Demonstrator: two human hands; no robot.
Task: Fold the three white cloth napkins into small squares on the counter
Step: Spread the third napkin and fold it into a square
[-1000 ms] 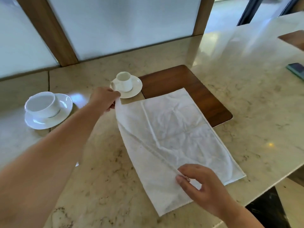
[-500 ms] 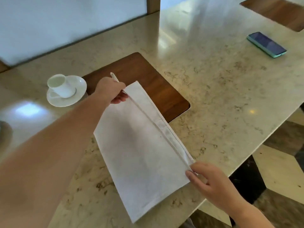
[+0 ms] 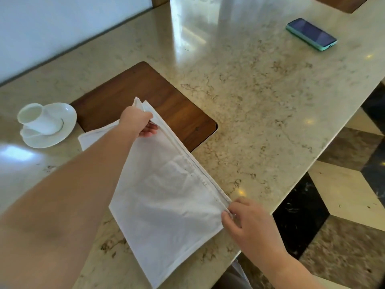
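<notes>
Both hemmed corners of the half-folded napkin are pinched, far one by left hand, near one by right hand, near the counter front edge; layers could be skewed if tension drops.

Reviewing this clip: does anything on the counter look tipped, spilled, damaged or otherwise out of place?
One thing: the small white cup lies tipped on its side on its saucer, left of the wooden inlay. No spill shows. The napkin hangs over the counter edge, which is normal mid-fold.
</notes>
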